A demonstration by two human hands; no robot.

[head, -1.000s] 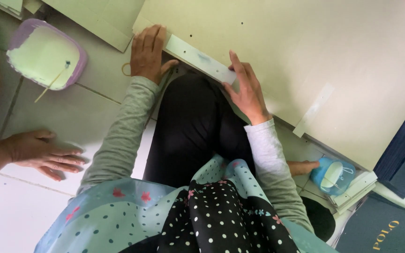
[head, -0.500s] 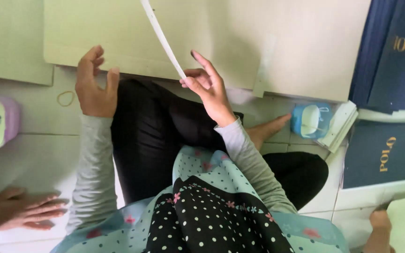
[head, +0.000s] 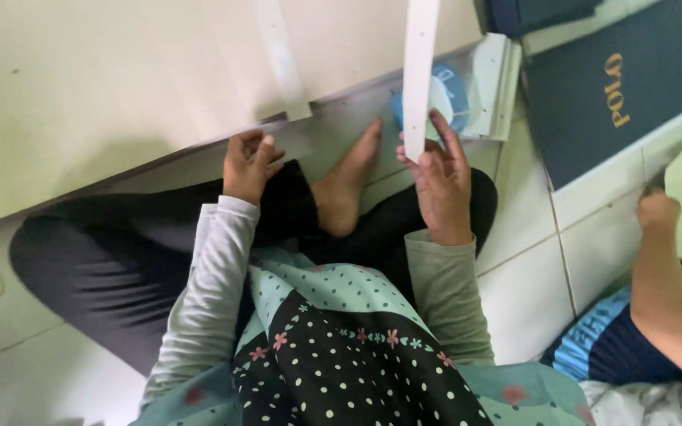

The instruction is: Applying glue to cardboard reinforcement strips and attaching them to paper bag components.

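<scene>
Loosely, right hand (head: 441, 185) fingers pinch a long flat white strip (head: 420, 75); left hand (head: 248, 164) fingers curl under pale board (head: 120, 87).

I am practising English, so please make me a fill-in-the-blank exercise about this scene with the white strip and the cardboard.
1. The right hand holds a long white ____.
2. The left hand rests at the edge of a large pale ____ sheet.
3. The person sits cross-legged on a tiled floor, one bare ____ showing.

Missing words: strip; cardboard; foot
</scene>
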